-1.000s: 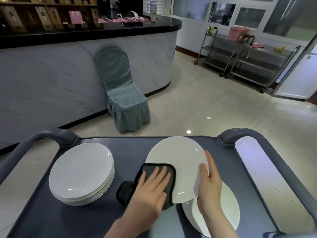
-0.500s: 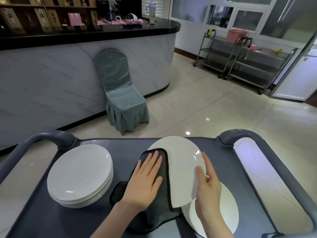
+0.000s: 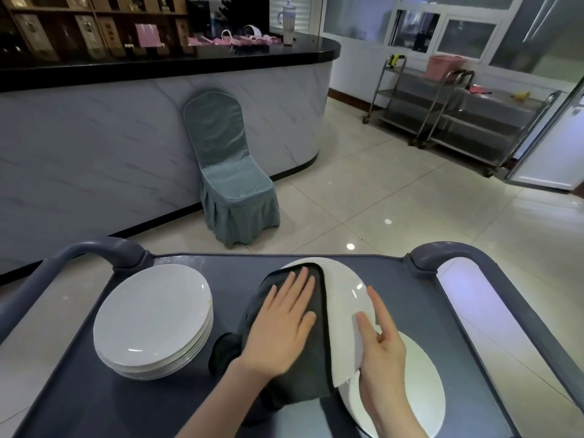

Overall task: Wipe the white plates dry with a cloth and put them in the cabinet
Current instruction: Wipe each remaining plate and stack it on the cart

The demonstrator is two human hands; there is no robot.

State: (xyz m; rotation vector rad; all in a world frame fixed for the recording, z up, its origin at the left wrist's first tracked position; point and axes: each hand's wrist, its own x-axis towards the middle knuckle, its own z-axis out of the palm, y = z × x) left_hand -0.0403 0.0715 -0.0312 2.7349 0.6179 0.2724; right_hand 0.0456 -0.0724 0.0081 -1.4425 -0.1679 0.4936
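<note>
**Cloth stroke carried toward 12 o'clock on the tilted plate**

Since 1 second ago the left hand [image 3: 284,320] has slid the cloth [image 3: 313,371] from the 7 o'clock edge of the held plate [image 3: 344,298] up to its 11 o'clock rim.

That hand lies flat, fingers straight and spread. It presses the cloth onto the plate's face and grips nothing.

The right hand [image 3: 382,352] pinches the rim at 4 o'clock, thumb in front and fingers behind. This props the plate at a tilt, probably so its face meets the wiping pressure.

The plate's lower edge overlaps 1 flat plate [image 3: 417,393] at 5 o'clock on the cart [image 3: 240,273].

At 9 o'clock a stack of plates [image 3: 151,317] sits apart from the cloth; whether wiped or waiting cannot be told.

Wiping appears to be mid-course. No cabinet can be picked out with certainty.
</note>
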